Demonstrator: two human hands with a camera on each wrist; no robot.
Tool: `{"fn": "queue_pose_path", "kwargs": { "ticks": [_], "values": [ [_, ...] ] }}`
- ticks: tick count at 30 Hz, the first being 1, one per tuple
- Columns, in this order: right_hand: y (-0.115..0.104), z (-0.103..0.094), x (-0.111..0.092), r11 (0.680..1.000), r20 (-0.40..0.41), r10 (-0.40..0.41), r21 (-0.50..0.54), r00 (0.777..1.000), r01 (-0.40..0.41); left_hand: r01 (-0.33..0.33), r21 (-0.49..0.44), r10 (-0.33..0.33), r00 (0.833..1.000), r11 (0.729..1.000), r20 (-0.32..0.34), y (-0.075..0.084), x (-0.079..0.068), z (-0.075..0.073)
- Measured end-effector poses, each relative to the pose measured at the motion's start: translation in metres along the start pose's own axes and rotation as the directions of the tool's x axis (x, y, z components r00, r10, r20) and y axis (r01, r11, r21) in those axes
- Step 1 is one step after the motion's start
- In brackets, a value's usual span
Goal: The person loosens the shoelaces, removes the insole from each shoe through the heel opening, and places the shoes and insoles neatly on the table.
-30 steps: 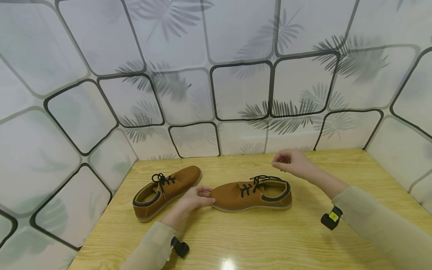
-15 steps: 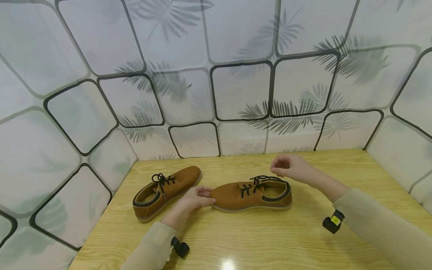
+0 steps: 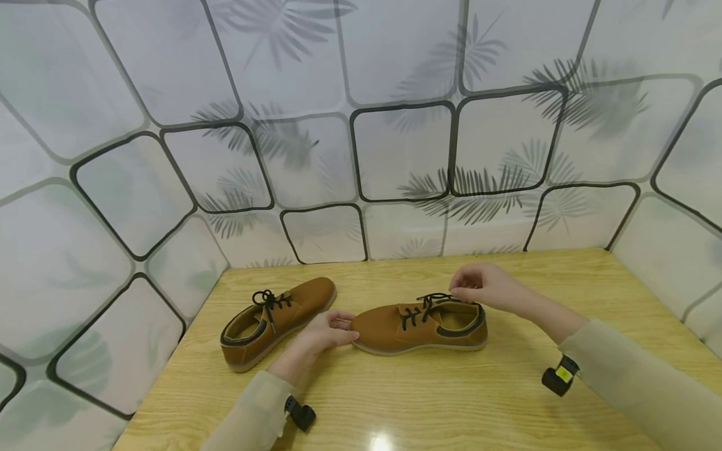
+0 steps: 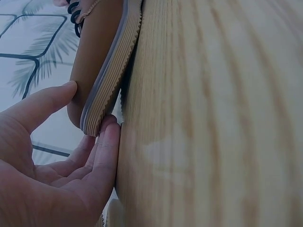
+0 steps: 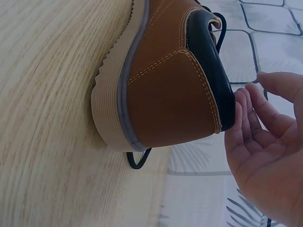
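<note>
A brown lace-up shoe (image 3: 383,326) lies on the wooden table, toe to the left. My left hand (image 3: 321,333) holds its toe, thumb on the upper and fingers (image 4: 110,137) at the sole's front edge, as the left wrist view shows. Over the shoe's heel end is my right hand (image 3: 487,288), its fingers loosely bent near the black laces (image 3: 431,300). In the right wrist view the fingertips come right at the dark padded collar (image 5: 213,71), thumb spread apart, with nothing visible between them. A lace loop (image 5: 137,163) shows beyond the heel.
A matching brown shoe (image 3: 307,297), its laces tied in a bow, stands left of my left hand, toe pointing to the back right. Patterned white sheeting (image 3: 403,156) rises behind and beside the wooden table (image 3: 361,401).
My right hand has come down and slightly left toward the collar and laces of the shoe. The left hand and both shoes have stayed in place.
</note>
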State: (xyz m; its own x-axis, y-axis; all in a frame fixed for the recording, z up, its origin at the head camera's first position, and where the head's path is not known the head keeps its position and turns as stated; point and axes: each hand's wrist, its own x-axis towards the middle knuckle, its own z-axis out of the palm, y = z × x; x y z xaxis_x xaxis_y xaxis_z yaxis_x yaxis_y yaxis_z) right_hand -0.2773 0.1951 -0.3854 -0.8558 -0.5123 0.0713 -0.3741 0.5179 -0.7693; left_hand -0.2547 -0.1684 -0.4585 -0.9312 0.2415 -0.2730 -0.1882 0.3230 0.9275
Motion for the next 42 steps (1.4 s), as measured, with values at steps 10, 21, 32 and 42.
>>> {"fn": "queue_pose_path", "kwargs": {
  "ticks": [10,21,32,42],
  "values": [
    [0.001,0.004,0.002,0.998,0.055,-0.007,0.062,0.998,0.003,0.016,0.01,-0.016,1.0,1.0,0.006,-0.001,0.001,-0.001],
    [0.002,0.007,0.001,0.999,0.125,-0.007,0.048,0.992,0.001,0.009,0.015,-0.009,1.0,1.0,0.002,-0.004,0.004,-0.002],
    [0.003,0.008,0.002,0.998,0.121,-0.019,-0.057,0.992,0.026,0.018,0.002,-0.018,1.0,1.0,-0.017,0.0,0.004,-0.002],
    [0.0,0.017,0.001,0.928,0.086,-0.112,-0.346,0.99,0.135,0.033,0.007,-0.033,0.999,0.999,-0.016,-0.001,0.004,-0.001]
  ]
}}
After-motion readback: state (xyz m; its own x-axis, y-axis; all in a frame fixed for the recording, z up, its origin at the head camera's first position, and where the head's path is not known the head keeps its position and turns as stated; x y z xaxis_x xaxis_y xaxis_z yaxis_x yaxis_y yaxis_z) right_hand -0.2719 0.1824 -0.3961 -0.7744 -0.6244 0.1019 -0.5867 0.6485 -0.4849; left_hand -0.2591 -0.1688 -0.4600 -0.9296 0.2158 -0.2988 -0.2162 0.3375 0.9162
